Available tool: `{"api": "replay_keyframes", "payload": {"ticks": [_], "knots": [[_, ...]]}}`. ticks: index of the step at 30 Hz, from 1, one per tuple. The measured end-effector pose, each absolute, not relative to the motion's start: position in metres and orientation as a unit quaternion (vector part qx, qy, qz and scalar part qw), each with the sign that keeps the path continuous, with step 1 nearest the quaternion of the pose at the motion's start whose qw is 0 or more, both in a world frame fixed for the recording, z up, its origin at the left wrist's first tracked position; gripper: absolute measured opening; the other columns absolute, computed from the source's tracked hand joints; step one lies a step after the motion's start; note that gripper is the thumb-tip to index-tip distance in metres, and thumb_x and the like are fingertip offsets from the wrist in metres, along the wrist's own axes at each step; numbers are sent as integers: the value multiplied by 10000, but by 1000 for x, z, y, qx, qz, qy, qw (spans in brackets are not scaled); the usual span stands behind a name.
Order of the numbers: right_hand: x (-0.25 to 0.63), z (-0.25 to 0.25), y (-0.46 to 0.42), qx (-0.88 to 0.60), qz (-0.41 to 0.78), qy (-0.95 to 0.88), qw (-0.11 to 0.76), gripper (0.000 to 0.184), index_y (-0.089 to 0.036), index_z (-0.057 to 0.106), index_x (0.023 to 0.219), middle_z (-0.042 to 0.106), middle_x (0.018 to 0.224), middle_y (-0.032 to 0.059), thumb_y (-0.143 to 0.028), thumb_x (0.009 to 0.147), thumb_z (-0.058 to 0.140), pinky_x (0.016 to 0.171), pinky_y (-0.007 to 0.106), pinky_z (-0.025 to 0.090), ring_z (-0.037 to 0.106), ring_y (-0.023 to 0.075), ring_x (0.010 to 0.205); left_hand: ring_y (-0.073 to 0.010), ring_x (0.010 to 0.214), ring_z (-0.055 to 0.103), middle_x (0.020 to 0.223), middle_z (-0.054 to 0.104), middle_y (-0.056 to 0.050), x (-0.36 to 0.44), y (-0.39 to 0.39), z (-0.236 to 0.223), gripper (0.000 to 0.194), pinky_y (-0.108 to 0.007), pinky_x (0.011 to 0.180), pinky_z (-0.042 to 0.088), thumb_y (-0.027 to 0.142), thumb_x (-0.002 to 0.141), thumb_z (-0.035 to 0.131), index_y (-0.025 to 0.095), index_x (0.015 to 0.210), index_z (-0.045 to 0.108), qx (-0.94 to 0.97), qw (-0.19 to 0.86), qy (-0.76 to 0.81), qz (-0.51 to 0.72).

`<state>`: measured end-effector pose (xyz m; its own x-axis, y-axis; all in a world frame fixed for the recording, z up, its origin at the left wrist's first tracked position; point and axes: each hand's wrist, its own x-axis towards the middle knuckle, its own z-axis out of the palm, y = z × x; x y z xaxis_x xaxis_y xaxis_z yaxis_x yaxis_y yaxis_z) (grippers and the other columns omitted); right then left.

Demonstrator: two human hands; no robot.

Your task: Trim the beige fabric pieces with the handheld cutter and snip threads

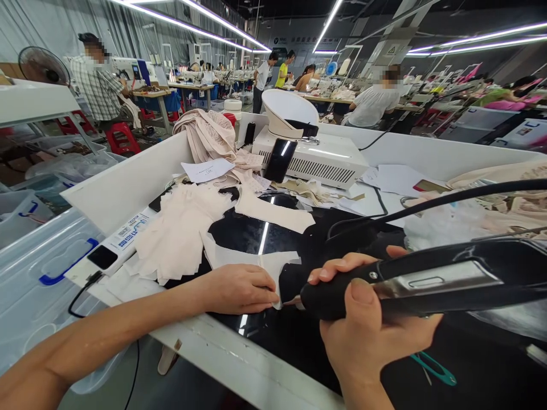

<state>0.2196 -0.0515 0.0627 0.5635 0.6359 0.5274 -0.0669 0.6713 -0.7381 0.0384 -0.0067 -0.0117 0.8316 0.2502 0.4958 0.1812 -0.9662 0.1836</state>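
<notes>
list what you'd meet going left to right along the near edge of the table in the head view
blue-handled plastic bin → left hand pressing white fabric piece → right hand gripping black tool → teal snips

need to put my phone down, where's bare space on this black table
Bare black surface lies between the pale fabric pieces and the cable, and along the near edge under the right hand. It is crowded by the left hand, by the white machine, and at the far right.
</notes>
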Motion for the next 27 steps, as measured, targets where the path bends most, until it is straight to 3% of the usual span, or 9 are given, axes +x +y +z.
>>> {"api": "replay_keyframes", "payload": {"ticks": [14, 27], "knots": [[220, 58, -53, -369, 209, -423, 800, 486, -269, 628, 1199, 693, 787, -72, -298, 821, 931, 484, 326, 601, 663, 161, 537, -203, 1076, 760, 1143, 807, -93, 38, -6, -10, 265, -288, 1054, 603, 210, 1174, 539, 137, 1156, 794, 955, 65, 104, 272], [218, 58, -51, -347, 228, -427, 803, 508, -275, 633, 1187, 707, 777, -75, -339, 803, 959, 474, 321, 599, 669, 166, 531, -208, 1112, 774, 1161, 807, -98, 39, -5, -12, 159, -295, 1064, 613, 209, 1131, 649, 171, 1175, 797, 955, 81, 116, 259]]}}
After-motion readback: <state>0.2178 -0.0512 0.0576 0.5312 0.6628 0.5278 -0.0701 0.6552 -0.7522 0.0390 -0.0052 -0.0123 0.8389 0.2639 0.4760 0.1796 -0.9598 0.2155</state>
